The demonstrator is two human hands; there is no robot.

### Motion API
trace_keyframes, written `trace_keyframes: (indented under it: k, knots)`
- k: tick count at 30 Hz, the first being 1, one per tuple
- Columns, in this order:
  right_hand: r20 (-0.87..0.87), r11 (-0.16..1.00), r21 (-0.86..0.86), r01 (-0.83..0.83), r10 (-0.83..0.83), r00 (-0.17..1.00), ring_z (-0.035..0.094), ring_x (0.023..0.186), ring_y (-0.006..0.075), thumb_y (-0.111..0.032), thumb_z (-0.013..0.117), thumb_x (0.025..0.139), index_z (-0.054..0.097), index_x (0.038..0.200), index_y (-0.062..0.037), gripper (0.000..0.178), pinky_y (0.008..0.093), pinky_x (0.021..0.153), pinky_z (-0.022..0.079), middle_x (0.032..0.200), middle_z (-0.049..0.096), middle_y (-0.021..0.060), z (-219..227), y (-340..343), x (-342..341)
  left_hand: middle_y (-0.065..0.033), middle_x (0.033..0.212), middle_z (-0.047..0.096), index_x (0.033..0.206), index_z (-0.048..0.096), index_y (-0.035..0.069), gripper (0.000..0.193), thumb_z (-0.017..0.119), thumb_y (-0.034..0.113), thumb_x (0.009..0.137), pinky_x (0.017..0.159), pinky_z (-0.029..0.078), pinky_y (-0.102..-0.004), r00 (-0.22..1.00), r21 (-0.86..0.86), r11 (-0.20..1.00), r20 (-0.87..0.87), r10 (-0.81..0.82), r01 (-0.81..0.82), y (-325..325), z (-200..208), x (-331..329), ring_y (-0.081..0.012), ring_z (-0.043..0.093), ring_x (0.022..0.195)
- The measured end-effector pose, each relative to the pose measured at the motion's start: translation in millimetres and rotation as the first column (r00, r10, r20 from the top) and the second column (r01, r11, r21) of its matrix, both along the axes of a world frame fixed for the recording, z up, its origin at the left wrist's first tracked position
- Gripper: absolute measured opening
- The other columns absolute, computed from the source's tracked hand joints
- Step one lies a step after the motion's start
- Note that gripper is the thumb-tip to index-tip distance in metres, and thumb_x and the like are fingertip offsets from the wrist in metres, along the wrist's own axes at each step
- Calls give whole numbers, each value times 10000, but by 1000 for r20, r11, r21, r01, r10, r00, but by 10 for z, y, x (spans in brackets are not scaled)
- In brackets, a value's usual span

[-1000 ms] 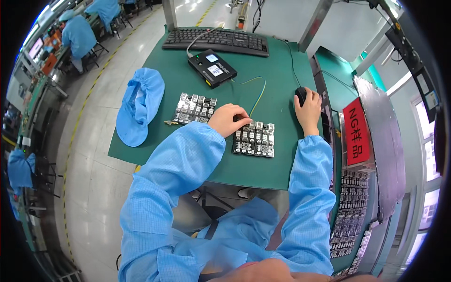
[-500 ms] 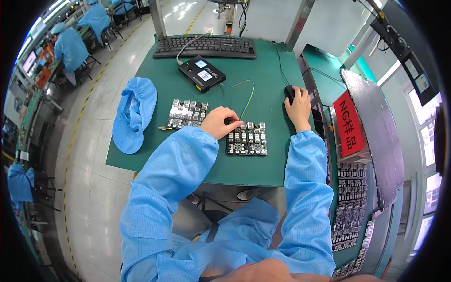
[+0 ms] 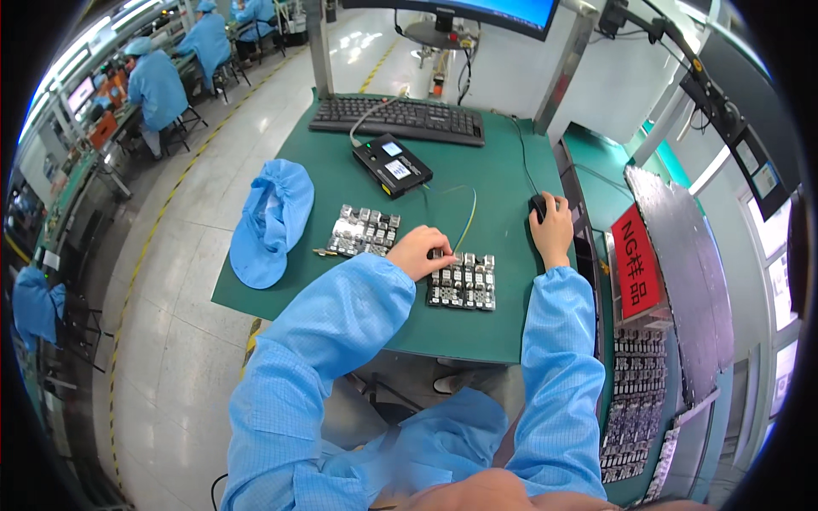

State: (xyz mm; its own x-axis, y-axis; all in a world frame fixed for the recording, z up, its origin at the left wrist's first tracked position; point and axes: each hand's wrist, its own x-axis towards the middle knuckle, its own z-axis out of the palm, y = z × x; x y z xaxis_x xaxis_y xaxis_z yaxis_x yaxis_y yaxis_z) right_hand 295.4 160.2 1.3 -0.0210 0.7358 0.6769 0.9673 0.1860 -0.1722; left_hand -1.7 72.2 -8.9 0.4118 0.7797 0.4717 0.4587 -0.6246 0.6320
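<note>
My left hand [image 3: 420,253] is at the upper left corner of a panel of small circuit boards [image 3: 464,285], thumb and fingertips pinched together. A small dark piece shows between them, too little of it to name. A thin yellow-green wire [image 3: 470,220] curves down from a black box with small lit screens [image 3: 394,165] to the panel's top edge, close to these fingertips. Over on the right, my right hand [image 3: 555,228] is wrapped round a black computer mouse [image 3: 537,204]. A second circuit board panel [image 3: 365,232] lies just left of my left hand.
A blue cloth cap [image 3: 271,223] lies on the green table mat's left side. Behind are a black keyboard [image 3: 396,119] and a monitor [image 3: 477,10]. On the right stand a red sign [image 3: 637,262] and rows of circuit boards [image 3: 630,400]. Several people in blue work far left.
The view has tilted up, so the table sits lower and the monitor shows at the top. Both hands keep their places on the panel and the mouse.
</note>
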Motion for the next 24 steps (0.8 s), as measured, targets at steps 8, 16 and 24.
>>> trace_keyframes:
  k: [8,16,24]
  knots:
    - [-28,1000,4,-1,1,1000,562,955,328,-213,644,806,595,1110,-137,318,409,793,487,1110,550,125,47,254,18,-42,813,599,791,602,78,176,714,214,801,757,446,-344,997,-15,1000,-78,-19,18,140,30,-24,-228,552,827]
    - [24,992,9,-128,128,991,584,938,306,-204,652,815,615,1078,-171,268,404,763,503,1079,561,75,36,142,-32,-54,839,594,778,599,91,178,701,235,799,792,428,-355,1000,-41,999,-15,-20,20,104,-36,-23,-243,534,854]
    - [2,999,34,-35,35,999,574,934,302,-202,658,806,614,1078,-128,285,400,764,498,1062,563,91,-7,139,0,-33,819,580,792,601,84,177,706,225,811,785,434,-342,999,-18,1000,-50,-21,20,63,-29,-9,-223,541,859]
